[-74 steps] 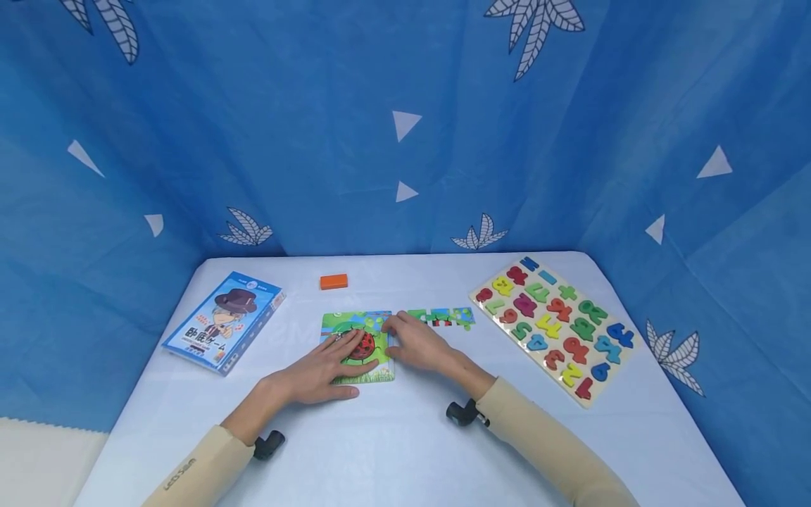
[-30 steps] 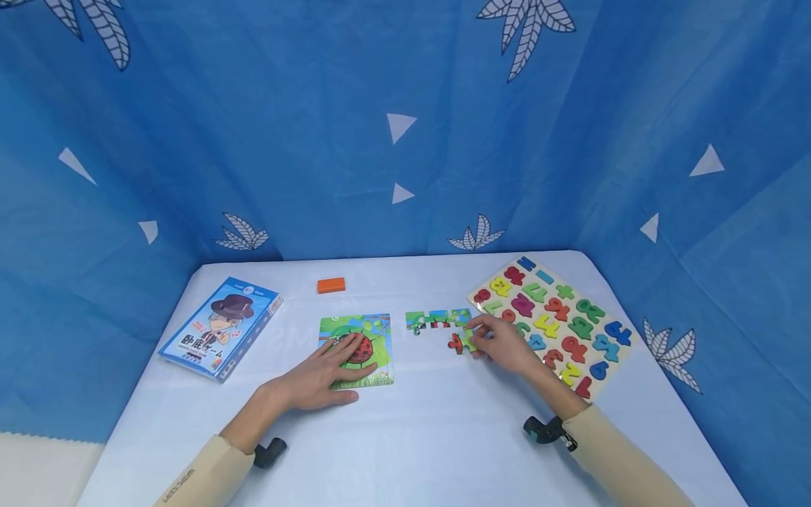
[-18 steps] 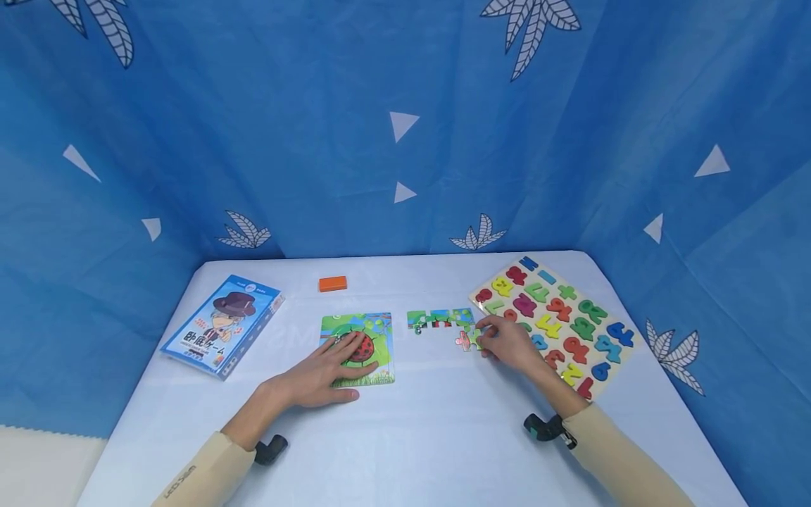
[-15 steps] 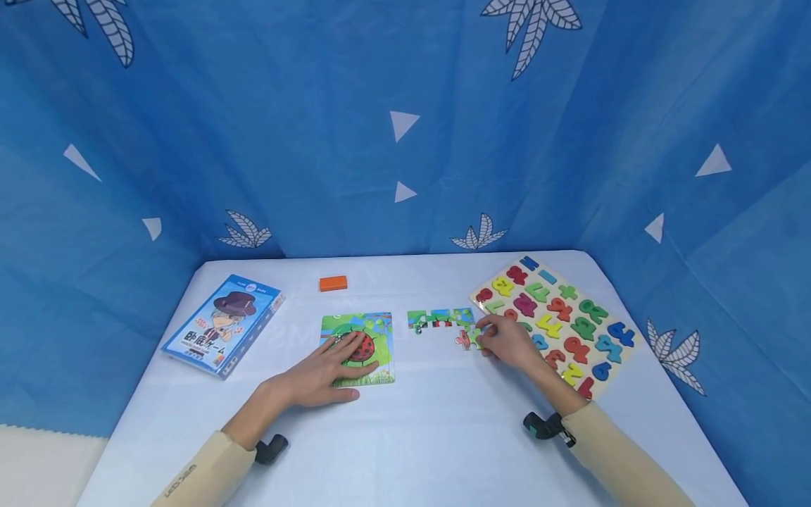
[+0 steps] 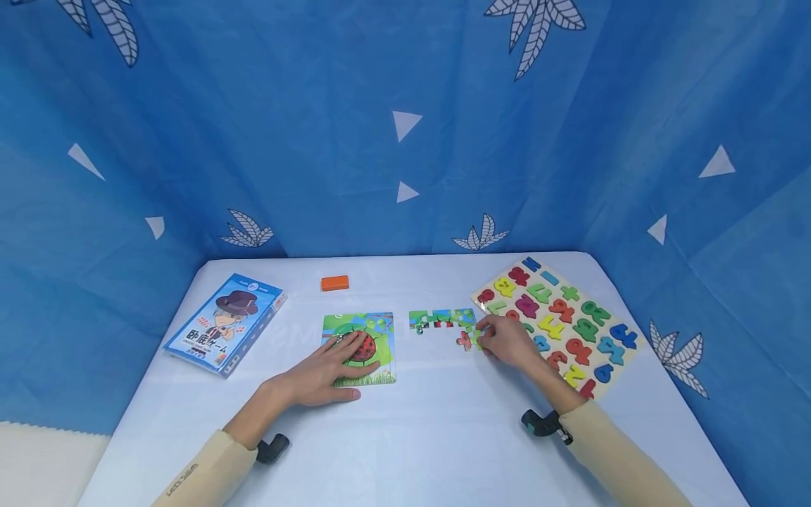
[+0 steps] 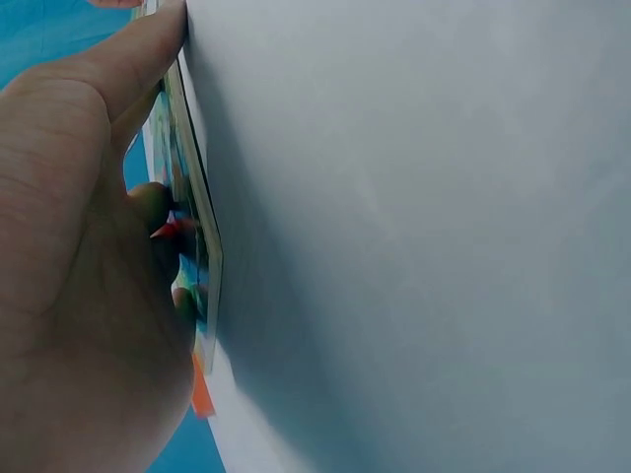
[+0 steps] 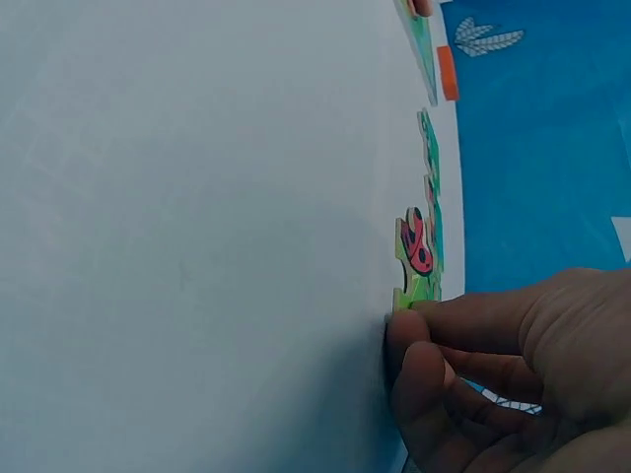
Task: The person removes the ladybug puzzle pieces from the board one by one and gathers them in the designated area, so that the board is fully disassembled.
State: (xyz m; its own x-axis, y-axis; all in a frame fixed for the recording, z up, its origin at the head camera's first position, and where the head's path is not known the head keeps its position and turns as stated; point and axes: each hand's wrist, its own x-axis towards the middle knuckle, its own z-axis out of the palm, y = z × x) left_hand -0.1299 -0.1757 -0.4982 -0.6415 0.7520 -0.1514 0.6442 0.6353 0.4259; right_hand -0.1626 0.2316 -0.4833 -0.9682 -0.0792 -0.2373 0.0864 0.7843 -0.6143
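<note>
My left hand [image 5: 323, 373] lies with spread fingers on a square ladybug picture board [image 5: 383, 352], left of the table's middle. In the left wrist view its thumb rests by the board's edge [image 6: 202, 227]. To the right, my right hand [image 5: 507, 341] pinches a red and green jigsaw piece [image 5: 464, 341] at its right end, between thumb and fingers. This piece sits at the right lower end of a joined row of jigsaw pieces [image 5: 437, 317] showing green leaves and part of a ladybug. The right wrist view shows the held piece [image 7: 417, 241] right against the row.
An orange block [image 5: 334, 283] lies behind the picture board. At the left stands a blue game box [image 5: 224, 324] lying flat. A wooden number board [image 5: 557, 317] with coloured numerals lies at the right, partly behind my right hand. Blue cloth [image 5: 355, 141] hangs around the white table.
My right hand moved from beside the picture board to the right, where it now pinches a jigsaw piece and has brought it up against the row. The left hand stays on the board.
</note>
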